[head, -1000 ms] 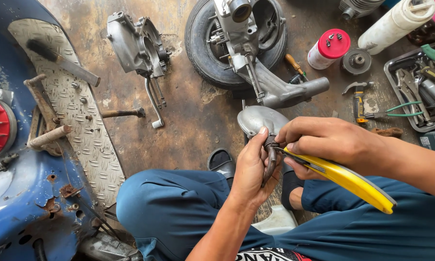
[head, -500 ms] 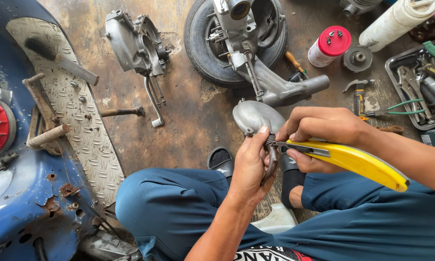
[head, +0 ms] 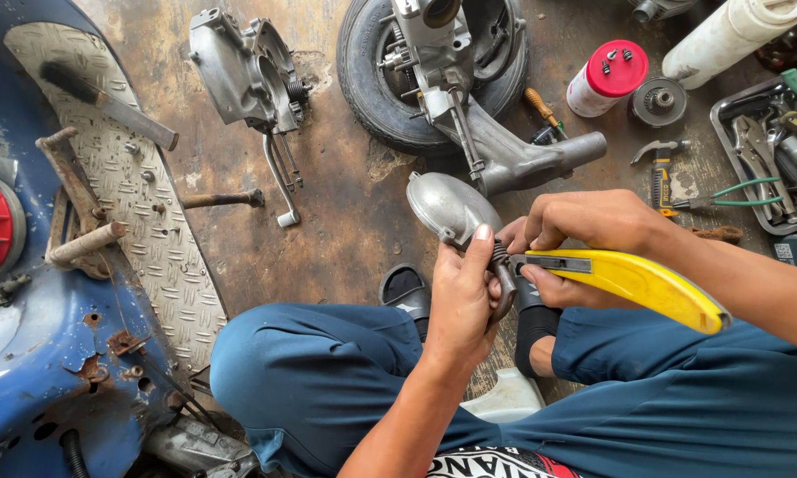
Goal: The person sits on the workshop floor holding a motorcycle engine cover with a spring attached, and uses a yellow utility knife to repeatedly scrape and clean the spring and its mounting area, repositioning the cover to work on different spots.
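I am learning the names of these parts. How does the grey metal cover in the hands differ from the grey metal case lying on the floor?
The cover is smooth, rounded and shiny; the case is angular, duller and has a lever hanging from it. The left hand holds the cover above the floor, while the case lies untouched. The cover looks smaller. Both are grey metal.

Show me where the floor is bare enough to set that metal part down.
Bare floor lies between the engine casing, the tyre and the left knee. A smaller patch sits beside the loose bolt. It is crowded on the right, around the red-capped can and the tool tray.
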